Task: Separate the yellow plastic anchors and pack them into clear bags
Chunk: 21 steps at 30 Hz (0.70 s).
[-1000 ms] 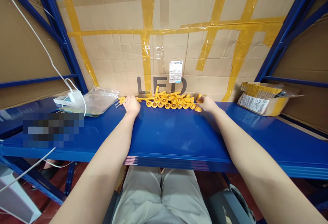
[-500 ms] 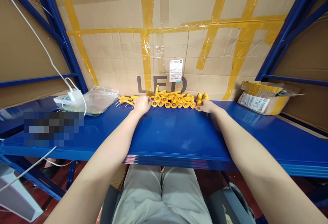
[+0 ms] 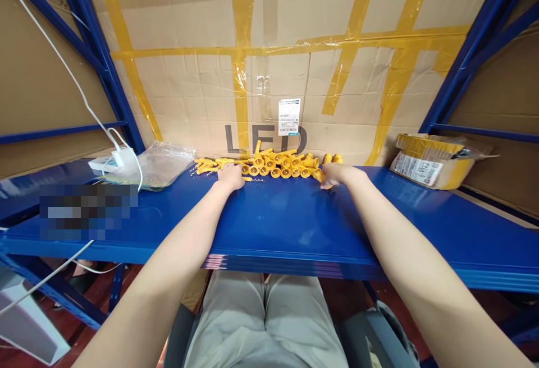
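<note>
Wide stretch of counter (image 3: 290, 222) between yellow pieces (image 3: 286, 173) and front edge (image 3: 273, 262); cardboard (image 3: 197, 93) close behind. Heaped mostly between left hand (image 3: 231, 177), curled beside spirals (image 3: 249, 179), and right hand (image 3: 336, 175), touching the row's right end; 2 more pieces (image 3: 338, 158) just behind. Hands well apart; impossible to tell whether clamped.

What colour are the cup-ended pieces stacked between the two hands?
The cup-ended pieces are yellow, best seen in the head view.
</note>
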Available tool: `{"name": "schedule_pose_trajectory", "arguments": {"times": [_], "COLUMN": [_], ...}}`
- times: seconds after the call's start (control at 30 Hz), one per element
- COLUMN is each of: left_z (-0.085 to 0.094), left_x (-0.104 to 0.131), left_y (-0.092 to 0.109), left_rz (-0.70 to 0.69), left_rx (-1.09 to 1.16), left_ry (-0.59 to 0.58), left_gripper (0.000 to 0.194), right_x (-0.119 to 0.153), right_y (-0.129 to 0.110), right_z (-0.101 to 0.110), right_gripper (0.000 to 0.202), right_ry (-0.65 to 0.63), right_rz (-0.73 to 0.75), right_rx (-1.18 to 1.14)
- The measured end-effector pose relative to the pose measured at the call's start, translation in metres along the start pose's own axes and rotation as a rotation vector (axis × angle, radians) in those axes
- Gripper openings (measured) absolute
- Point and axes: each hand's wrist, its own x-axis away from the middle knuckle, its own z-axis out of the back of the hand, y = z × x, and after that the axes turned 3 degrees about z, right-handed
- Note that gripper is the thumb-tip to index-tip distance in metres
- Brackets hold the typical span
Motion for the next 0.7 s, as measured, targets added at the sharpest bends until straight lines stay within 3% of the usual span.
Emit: {"name": "schedule_pose_trajectory", "arguments": {"times": [0.03,0.1,0.23,0.37,0.7], "left_z": [0.000,-0.002,-0.002,-0.001,-0.007], "left_x": [-0.001,-0.002,-0.001,0.004,0.003], "left_y": [-0.002,-0.003,0.000,0.006,0.006], "left_rz": [0.009,-0.030,-0.161,-0.282,-0.356], "left_rx": [-0.014,-0.017,0.134,0.368,0.436], "left_ry": [-0.043,-0.104,-0.128,-0.197,-0.119], "left_gripper": [0.047,0.045,0.033,0.024,0.017], "right_x": [0.005,0.015,0.020,0.010,0.003], "right_y": [-0.008,-0.024,-0.042,-0.045,-0.041], "right_z": [0.005,0.011,0.010,-0.003,-0.009], "right_gripper": [0.027,0.026,0.030,0.036,0.030], "right_ry": [-0.125,-0.206,-0.063,0.012,0.033], "right_rz": [-0.007,0.066,0.258,0.354,0.319], "right_rx": [0.002,-0.031,-0.174,-0.250,-0.224]}}
